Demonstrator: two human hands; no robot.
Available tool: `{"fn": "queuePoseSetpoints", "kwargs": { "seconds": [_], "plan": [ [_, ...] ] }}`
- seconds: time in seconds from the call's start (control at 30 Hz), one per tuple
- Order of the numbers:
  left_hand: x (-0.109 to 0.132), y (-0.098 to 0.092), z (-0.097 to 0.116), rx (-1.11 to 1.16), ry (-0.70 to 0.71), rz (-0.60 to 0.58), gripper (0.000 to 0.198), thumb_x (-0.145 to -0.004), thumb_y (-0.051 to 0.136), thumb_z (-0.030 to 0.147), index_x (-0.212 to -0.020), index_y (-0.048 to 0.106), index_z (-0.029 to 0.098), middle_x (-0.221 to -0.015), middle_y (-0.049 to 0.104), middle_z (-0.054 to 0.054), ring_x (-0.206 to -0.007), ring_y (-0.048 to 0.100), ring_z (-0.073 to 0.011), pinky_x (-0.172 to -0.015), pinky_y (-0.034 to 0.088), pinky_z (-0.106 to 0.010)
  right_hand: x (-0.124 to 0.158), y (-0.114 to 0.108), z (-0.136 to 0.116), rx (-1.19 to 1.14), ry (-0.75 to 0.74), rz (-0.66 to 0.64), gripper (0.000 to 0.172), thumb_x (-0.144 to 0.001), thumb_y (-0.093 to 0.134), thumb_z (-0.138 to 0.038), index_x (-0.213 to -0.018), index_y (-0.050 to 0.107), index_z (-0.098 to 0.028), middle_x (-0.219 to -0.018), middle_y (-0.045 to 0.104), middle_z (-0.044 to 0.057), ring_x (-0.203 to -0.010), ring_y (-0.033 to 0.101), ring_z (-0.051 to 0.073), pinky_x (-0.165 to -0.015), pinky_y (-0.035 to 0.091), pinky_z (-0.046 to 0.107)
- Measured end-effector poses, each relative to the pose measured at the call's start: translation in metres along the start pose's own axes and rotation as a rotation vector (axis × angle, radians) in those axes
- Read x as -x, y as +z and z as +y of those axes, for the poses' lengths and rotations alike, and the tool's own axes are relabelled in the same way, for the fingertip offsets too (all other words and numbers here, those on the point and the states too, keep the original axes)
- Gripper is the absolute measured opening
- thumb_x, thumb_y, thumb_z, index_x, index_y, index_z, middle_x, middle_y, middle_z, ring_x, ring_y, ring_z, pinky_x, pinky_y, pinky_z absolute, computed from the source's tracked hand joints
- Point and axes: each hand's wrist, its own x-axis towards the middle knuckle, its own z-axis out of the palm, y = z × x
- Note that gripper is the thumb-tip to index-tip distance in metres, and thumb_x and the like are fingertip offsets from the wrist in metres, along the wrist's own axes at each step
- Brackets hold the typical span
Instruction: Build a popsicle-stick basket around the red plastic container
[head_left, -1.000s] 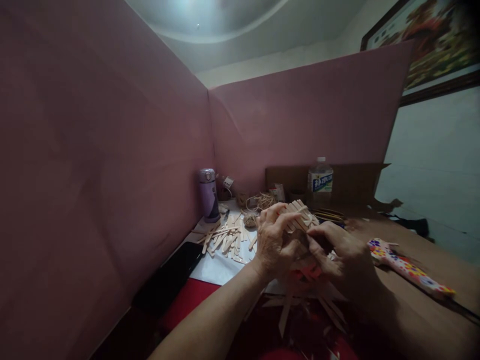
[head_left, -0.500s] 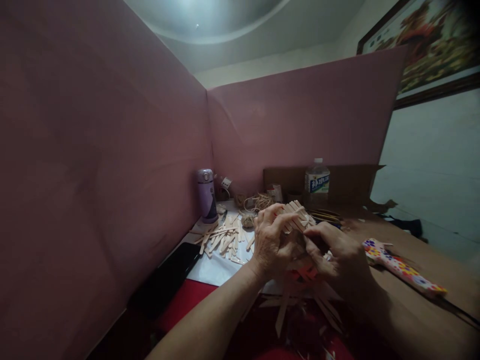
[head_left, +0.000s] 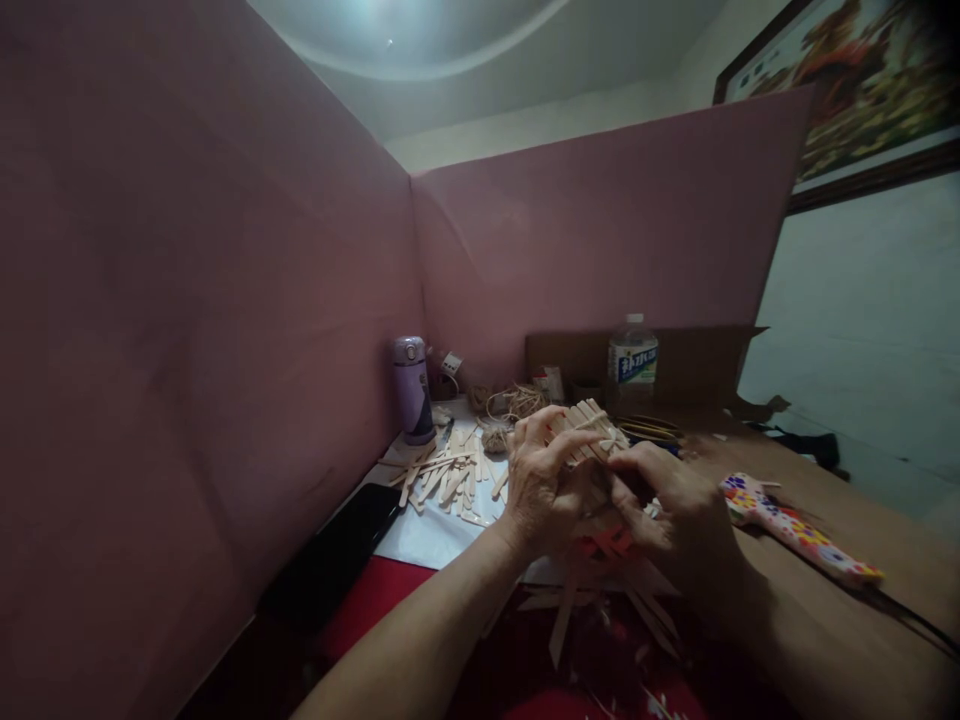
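"Panel of flat wooden sticks (head_left: 589, 425): where is it held?"

"It is held up in front of the body, tilted, between both hands. Its left side is gripped by the left hand (head_left: 544, 475), whose fingers are curled over the sticks."

"And the right hand (head_left: 667, 505)?"

"Its thumb and forefinger are set narrow at the panel's near right edge; whether anything is pinched between them cannot be told."

"What is found to the left?"

"Loose sticks (head_left: 442, 478) are scattered over a white sheet (head_left: 424, 540), with a purple flask (head_left: 412, 390) stood upright just beyond. A ball of twine (head_left: 495, 438) is seen near the left hand's fingers."

"And to the right?"

"A flower-patterned tool (head_left: 799, 530) with a black cord is laid on the brown table (head_left: 787, 465). Farther back, a labelled bottle (head_left: 634, 365) is stood upright."
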Motion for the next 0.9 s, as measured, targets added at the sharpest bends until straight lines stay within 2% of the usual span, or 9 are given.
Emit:
{"fn": "queuePoseSetpoints", "kwargs": {
  "seconds": [0.17, 0.9],
  "plan": [
    [-0.0006, 0.0002, -0.0001, -0.005, -0.015, -0.003, 0.020, -0.082, 0.060, 0.020, -0.095, 0.071, 0.029, -0.127, 0.051, -0.003, -0.117, 0.046, -0.0229, -0.101, 0.031, -0.040, 0.0007, 0.0006, 0.0001, 0.009, -0.001, 0.004, 0.005, -0.087, 0.051, -0.018, -0.086, 0.055, -0.019, -0.078, 0.059, 0.003, -0.071, 0.058, 0.017, -0.062, 0.042, 0.028],
    [0.0018, 0.0015, -0.0018, 0.005, 0.001, 0.006, 0.015, -0.082, 0.060, 0.021, -0.088, 0.072, 0.028, -0.125, 0.052, -0.004, -0.117, 0.047, -0.0232, -0.099, 0.033, -0.040, -0.0004, 0.0001, -0.0011, 0.007, 0.008, 0.013, 0.006, -0.087, 0.050, -0.017, -0.086, 0.055, -0.019, -0.077, 0.060, 0.003, -0.069, 0.058, 0.017, -0.061, 0.043, 0.027]
  ]
}}
